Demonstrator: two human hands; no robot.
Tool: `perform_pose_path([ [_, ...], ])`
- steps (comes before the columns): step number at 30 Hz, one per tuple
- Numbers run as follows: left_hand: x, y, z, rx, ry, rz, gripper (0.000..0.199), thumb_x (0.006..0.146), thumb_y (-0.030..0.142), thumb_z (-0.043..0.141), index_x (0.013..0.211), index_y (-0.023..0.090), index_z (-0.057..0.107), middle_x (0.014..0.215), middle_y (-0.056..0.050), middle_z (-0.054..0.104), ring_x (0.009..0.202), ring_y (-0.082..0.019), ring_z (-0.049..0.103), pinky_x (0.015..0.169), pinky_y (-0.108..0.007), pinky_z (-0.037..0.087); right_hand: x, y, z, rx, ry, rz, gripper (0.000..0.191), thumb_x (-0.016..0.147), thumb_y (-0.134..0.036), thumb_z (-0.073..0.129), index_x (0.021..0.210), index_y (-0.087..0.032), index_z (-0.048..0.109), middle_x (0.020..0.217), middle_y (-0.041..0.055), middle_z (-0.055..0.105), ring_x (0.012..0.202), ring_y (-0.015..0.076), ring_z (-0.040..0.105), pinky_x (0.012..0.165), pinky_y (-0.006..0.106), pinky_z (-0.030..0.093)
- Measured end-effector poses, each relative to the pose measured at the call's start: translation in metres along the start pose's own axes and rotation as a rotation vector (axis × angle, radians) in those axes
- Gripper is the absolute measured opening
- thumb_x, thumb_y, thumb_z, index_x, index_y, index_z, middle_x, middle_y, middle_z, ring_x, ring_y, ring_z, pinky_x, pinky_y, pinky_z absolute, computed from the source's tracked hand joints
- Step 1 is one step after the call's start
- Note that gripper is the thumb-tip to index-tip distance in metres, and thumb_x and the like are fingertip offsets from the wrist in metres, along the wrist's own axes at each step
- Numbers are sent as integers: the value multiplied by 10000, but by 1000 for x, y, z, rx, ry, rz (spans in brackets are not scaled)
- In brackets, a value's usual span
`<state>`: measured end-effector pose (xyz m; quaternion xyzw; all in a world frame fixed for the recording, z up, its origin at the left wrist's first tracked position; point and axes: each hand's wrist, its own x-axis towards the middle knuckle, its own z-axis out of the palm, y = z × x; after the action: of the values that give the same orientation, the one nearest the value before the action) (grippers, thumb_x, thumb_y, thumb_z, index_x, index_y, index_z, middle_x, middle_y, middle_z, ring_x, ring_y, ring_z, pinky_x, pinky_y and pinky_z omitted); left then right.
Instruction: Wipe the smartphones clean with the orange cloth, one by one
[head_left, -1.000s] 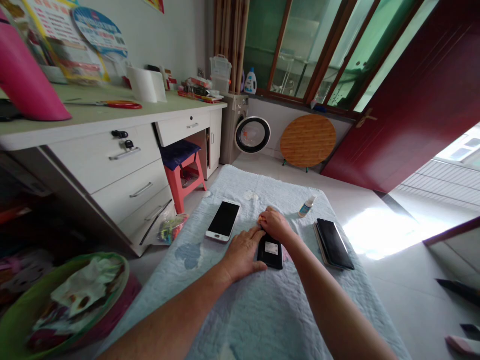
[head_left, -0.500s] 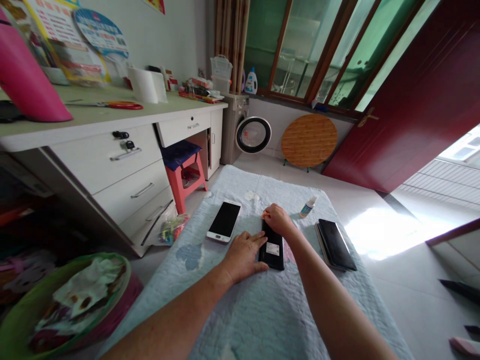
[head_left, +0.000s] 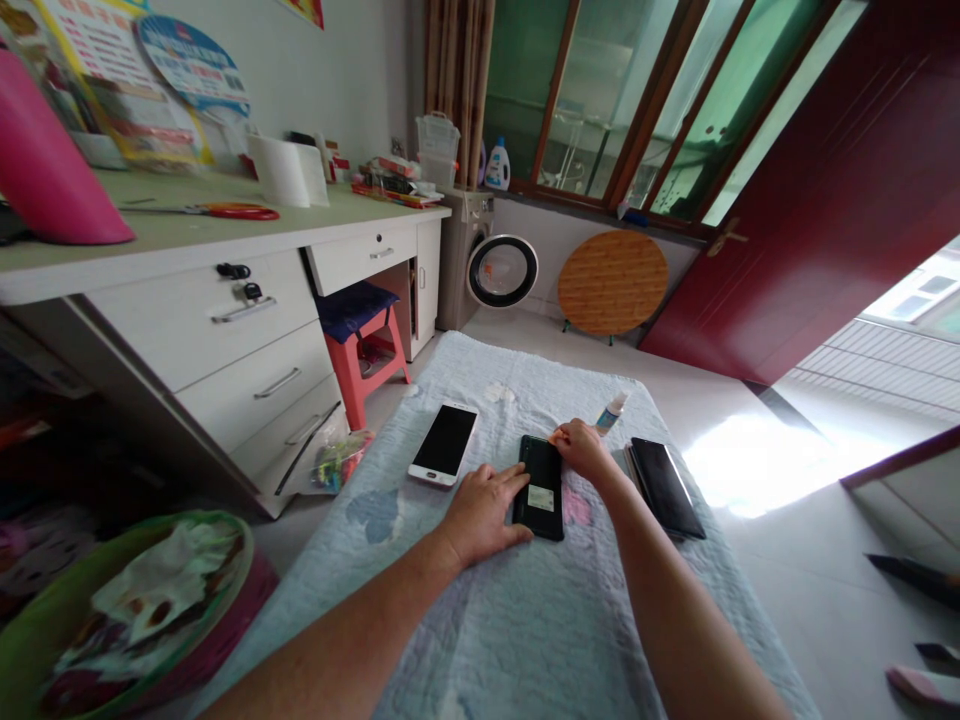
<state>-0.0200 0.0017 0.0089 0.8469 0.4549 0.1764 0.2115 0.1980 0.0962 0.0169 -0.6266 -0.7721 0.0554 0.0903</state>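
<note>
Blue quilt (head_left: 525, 620): carries black phone (head_left: 541, 465), right of white phone (head_left: 444, 440).
Left hand (head_left: 476, 512): fingers spread, bracing phone's left edge.
Right hand (head_left: 585, 452): fingertips pinched on orange piece (head_left: 556, 437).
Black phone: back up.
Orange piece: far-right corner; likely edge work, wants light, steady pressure.

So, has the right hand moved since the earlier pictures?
Yes, the right hand has moved to the right, away from the white phone, to the far right corner of the black phone.
</note>
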Motion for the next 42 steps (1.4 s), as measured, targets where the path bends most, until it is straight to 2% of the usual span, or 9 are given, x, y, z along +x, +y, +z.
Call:
perform_pose_path([
  [10,1,0,-1,-13,-4,-1,738,669,455,749,1338,279,491,1449,-2,453,1087,-297,523,943,-418,414,-13,1,8,49,61,73,188,839,-193,470,852,-128,646,790,68,640,744,150,543,664,236,327],
  [18,0,0,-1,-31,-14,-14,725,672,452,744,1332,284,497,1459,-12,439,1130,-301,508,960,-435,407,-43,-12,5,133,61,13,138,840,-187,479,809,-153,609,771,38,605,747,145,532,687,235,351],
  [23,-1,0,-1,-24,-18,-17,734,675,449,746,1340,267,493,1468,-24,428,1139,-303,505,964,-435,406,-70,-26,-7,223,-24,-15,113,827,-179,494,795,-159,601,773,26,573,704,129,514,654,233,340],
  [28,-1,0,-2,-25,-25,-12,738,669,453,752,1335,264,498,1464,-35,433,1154,-308,503,967,-434,400,-86,-36,-20,266,-176,-111,147,789,-102,472,736,-166,594,771,16,572,695,111,507,643,220,329],
  [30,-1,0,-2,-27,-26,-19,733,671,456,747,1336,276,496,1467,-33,429,1160,-307,503,969,-433,397,-83,-35,-20,259,-183,-121,147,789,-103,477,748,-166,604,780,16,576,693,110,506,641,220,329],
  [33,0,0,-2,-27,-27,-25,736,668,454,744,1338,283,492,1469,-25,426,1148,-304,510,963,-428,401,-69,-30,-15,216,-112,-107,138,820,-148,492,800,-164,627,798,21,580,708,118,514,655,226,334],
  [39,1,-1,0,-35,-7,-9,741,660,450,759,1333,280,499,1450,-18,451,1131,-307,507,960,-436,404,-28,-17,-3,132,44,19,154,837,-168,505,829,-151,658,800,39,596,779,141,537,716,228,350],
  [42,1,-1,1,-33,0,-5,752,652,446,771,1332,274,500,1444,-15,459,1117,-306,510,956,-433,408,-17,-18,1,126,81,57,186,843,-166,491,851,-140,674,828,59,600,794,147,541,735,232,358],
])
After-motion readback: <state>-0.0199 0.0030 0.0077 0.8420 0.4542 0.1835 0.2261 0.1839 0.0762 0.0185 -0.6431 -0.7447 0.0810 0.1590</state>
